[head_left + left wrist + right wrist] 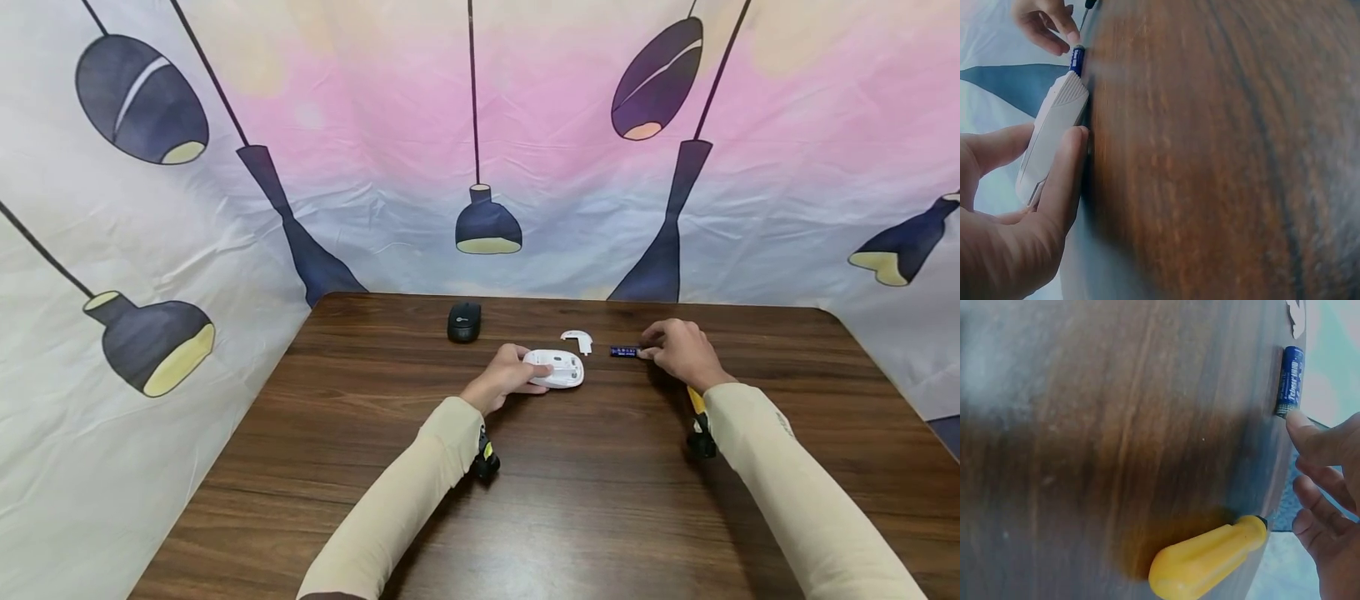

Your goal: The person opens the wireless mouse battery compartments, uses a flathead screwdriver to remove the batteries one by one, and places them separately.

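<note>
My left hand [504, 377] grips a white computer mouse [564, 369], thumb across it, its underside turned up and the recess in it uncovered. In the left wrist view the white mouse [1054, 125] sits between thumb and fingers, its ribbed end away from the palm. A blue battery [624, 352] lies on the table to the right of the mouse. My right hand [684, 353] has a fingertip at the battery's near end; in the right wrist view the other fingers are loosely bent beside the blue battery [1291, 378]. A curved white cover [579, 340] lies just behind the mouse.
A black mouse [464, 322] stands at the back, left of the white one. Under my right wrist lies a yellow tool handle [1207, 559] with a dark collar, the rest of it hidden. A patterned cloth [405, 200] hangs behind the brown wooden table [555, 517].
</note>
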Demonstrator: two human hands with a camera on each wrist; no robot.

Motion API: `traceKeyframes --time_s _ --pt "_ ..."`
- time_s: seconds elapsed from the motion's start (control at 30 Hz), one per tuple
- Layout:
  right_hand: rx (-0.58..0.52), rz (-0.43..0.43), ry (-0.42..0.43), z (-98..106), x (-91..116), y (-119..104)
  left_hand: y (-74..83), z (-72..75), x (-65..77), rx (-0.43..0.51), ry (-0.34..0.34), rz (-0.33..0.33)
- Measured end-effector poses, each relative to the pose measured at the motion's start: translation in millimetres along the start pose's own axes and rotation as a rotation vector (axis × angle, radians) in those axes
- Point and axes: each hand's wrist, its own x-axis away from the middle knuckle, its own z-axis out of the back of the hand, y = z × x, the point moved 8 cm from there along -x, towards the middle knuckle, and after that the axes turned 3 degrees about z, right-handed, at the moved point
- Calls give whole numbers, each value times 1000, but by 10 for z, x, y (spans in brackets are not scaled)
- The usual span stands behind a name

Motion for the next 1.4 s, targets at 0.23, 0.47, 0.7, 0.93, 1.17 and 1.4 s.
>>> traceKeyframes --time_s 0.23,0.47,0.7,0.93,1.17,1.4 --pt "-18 4 -22 -9 -9 -26 54 43 19 -99 51 -47" --pt "-6 20 -12 -75 -36 -42 47 71 23 -222 79 -69" --pt "27 35 23 -109 -46 -52 68 92 62 -348 100 -83" --pt "29 25 33 -120 -45 -57 94 103 85 -397 101 -110" --pt "21 14 27 -126 -52 -62 113 108 101 -397 91 -138" --pt "19 12 27 -139 -60 -57 112 121 107 -393 88 -140"
